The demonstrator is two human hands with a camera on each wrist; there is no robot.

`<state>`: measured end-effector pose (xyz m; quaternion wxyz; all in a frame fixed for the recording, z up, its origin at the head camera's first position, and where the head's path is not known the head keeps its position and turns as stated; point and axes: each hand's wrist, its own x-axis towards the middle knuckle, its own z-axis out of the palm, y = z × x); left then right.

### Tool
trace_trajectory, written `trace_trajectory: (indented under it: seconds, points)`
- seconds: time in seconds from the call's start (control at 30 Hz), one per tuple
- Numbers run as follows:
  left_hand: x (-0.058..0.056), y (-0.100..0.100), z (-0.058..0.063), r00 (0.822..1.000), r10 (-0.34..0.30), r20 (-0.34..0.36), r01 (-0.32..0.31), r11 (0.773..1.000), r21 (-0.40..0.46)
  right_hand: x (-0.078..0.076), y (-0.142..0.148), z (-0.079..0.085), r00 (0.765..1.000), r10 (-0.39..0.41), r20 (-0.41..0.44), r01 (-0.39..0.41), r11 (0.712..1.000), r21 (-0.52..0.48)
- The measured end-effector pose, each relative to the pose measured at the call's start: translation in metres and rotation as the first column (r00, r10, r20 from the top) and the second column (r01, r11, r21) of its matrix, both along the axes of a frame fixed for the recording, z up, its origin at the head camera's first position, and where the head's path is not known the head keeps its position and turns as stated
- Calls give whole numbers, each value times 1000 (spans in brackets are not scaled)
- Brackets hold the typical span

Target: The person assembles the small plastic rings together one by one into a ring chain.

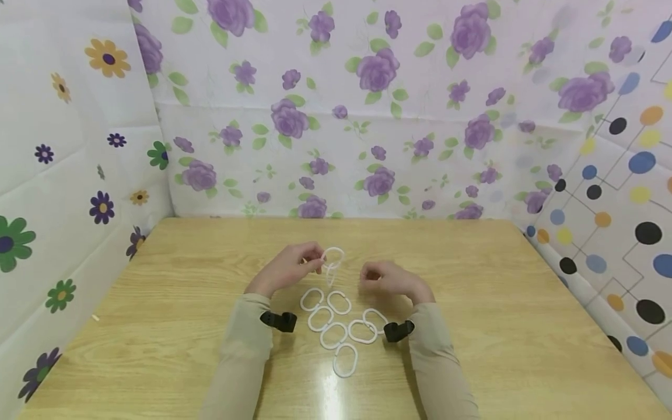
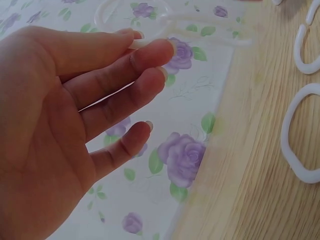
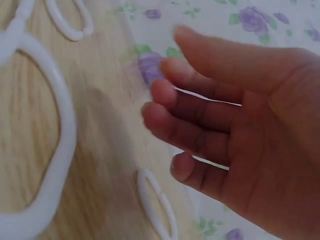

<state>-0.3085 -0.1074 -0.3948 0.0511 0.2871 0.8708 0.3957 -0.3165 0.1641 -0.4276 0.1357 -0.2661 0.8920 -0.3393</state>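
Note:
My left hand (image 1: 289, 269) pinches a white plastic C-shaped link (image 1: 333, 248) between thumb and fingertips, above the table. A second white link (image 1: 329, 280) dangles from it, hooked through the first. In the left wrist view the thumb and index finger (image 2: 150, 54) meet at the link's end, and the other fingers are spread. To the right, my right hand (image 1: 391, 280) is held over the table with its fingers loosely bent; the right wrist view shows nothing in the fingers (image 3: 185, 132). Several more white links (image 1: 334, 348) lie below and between the hands.
Near the right wrist, two links (image 1: 362, 341) overlap on the wooden table (image 1: 504, 350). One link (image 1: 345, 376) lies closest to me. Patterned sheets (image 1: 341, 163) stand behind the table and at both sides. A tiny white piece (image 1: 95, 318) is at the left edge.

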Motion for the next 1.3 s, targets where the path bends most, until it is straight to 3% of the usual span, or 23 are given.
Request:
trace_trajectory:
  seconds: [0.17, 0.43, 0.8, 0.93, 1.1, 1.2, 1.3]
  points:
    - [-1, -2, 2, 1000, 1, -8, -1, 1000, -5, 5, -14, 10, 996, 84, 30, -86, 994, 74]
    - [0, -1, 2, 1000, -8, 0, 8, 1000, -11, 10, -39, -1, 969, 243, -43, -236, 963, 131]
    - [-1, -3, 1, 1000, -19, -8, 19, 1000, -18, 9, -46, -9, 980, 194, -48, -184, 969, 165]
    - [-1, -3, 2, 1000, -17, -13, 17, 1000, -16, 8, -42, -6, 988, 128, -88, -119, 987, 104]
    - [-1, -4, 5, 1000, -4, -23, 3, 1000, -22, 4, -39, -5, 983, -39, -178, 40, 999, 5]
    - [-1, -5, 4, 1000, 7, -17, -7, 1000, -21, 3, -39, -3, 963, -164, -213, 152, 986, -71]
    - [-1, -6, 2, 1000, 13, -10, -13, 1000, -23, 2, -40, 0, 933, -294, -207, 269, 953, -141]
